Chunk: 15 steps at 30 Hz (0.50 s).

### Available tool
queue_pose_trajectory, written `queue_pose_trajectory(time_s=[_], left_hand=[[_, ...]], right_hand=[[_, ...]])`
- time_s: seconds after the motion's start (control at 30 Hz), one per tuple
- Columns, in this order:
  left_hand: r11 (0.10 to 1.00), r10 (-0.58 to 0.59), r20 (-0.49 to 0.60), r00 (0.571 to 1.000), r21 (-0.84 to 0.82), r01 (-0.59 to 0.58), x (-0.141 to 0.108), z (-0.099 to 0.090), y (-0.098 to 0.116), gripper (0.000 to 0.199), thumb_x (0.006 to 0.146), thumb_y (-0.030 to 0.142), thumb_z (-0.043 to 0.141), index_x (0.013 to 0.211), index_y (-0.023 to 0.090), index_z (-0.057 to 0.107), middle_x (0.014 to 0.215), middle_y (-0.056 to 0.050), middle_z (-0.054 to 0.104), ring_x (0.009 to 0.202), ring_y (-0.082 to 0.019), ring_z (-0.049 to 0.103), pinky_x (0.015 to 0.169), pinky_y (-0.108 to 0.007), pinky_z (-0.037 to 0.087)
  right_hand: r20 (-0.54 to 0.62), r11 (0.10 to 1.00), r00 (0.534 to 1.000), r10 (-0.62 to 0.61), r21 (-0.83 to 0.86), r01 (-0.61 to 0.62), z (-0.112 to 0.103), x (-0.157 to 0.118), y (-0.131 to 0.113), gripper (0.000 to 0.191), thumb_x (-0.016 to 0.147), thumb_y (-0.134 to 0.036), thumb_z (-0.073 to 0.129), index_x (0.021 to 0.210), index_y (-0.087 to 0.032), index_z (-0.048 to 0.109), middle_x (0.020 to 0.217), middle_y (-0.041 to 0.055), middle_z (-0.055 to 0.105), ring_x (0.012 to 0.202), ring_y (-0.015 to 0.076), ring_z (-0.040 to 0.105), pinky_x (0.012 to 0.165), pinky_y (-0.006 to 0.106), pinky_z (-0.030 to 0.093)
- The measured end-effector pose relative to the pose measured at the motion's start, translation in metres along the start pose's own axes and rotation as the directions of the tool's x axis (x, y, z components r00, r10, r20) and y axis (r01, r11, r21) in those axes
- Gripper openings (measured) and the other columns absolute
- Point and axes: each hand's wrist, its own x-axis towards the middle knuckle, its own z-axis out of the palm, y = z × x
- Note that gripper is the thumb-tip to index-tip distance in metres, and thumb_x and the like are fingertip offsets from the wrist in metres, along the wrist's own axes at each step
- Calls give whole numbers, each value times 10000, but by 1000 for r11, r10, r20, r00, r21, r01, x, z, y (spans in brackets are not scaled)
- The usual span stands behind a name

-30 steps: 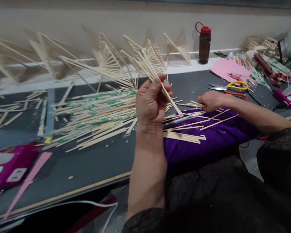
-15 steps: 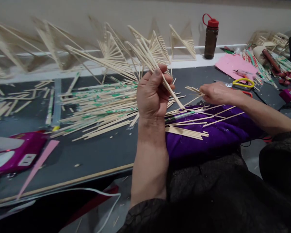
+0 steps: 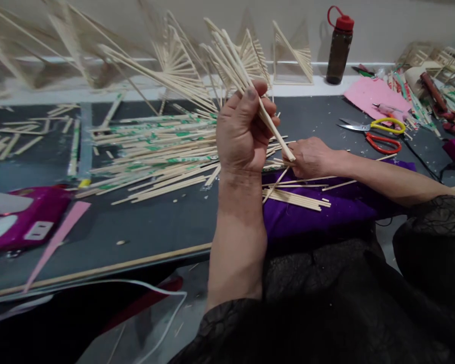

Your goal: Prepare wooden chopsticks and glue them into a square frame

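Observation:
My left hand (image 3: 246,121) is closed round a bundle of thin wooden sticks (image 3: 275,130), which slants from upper left to lower right. Right beside the bundle's lower end, my right hand (image 3: 309,157) has its fingers pressed together on several wooden sticks (image 3: 276,184); the fingertips are partly hidden. More loose sticks (image 3: 298,198) lie on a purple cloth (image 3: 311,222) beneath the hands. Left of my left wrist, a wide pile of sticks (image 3: 167,151) lies on the dark table, some in green-printed wrappers.
Stick frames (image 3: 178,65) stand along the wall. A red-capped bottle (image 3: 339,50) is at the back. Scissors (image 3: 367,129) with yellow and red handles lie to the right, near pink sheet material (image 3: 375,96). A magenta device (image 3: 45,217) sits at left.
My right hand has moved left, close to the lower end of the bundle, with sticks in its fingers. The scissors show fully now. The view has shifted slightly.

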Motion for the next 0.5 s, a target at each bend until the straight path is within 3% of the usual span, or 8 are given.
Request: queue_pose_trajectory(time_s=[0.13, 0.3, 0.5], left_hand=[[1000, 21, 12, 1000, -14, -21, 2, -1, -2, 297, 961, 86, 377, 775, 142, 602, 526, 43, 545, 435, -30, 515, 446, -143, 414], [993, 72, 52, 996, 87, -77, 8, -13, -9, 112, 913, 255, 547, 871, 185, 624, 644, 19, 623, 531, -60, 583, 526, -171, 484], [998, 64, 49, 997, -2, -64, 8, -14, -9, 111, 877, 250, 593, 790, 194, 636, 607, 25, 604, 499, -64, 548, 508, -184, 470]], right_hand=[[-23, 1000, 999, -30, 8, 30, 0, 0, -6, 321, 846, -202, 432, 1155, -165, 511, 1068, 115, 649, 873, 216, 589, 631, 287, 341], [-34, 1000, 999, -27, -6, 27, 2, 0, -12, 310, 857, -190, 417, 1147, -130, 510, 1103, 154, 632, 861, 219, 580, 640, 296, 360], [-88, 999, 995, -40, 22, 42, 9, 17, -15, 249, 911, -161, 338, 1039, -120, 549, 1038, 158, 637, 858, 208, 579, 678, 311, 402]])
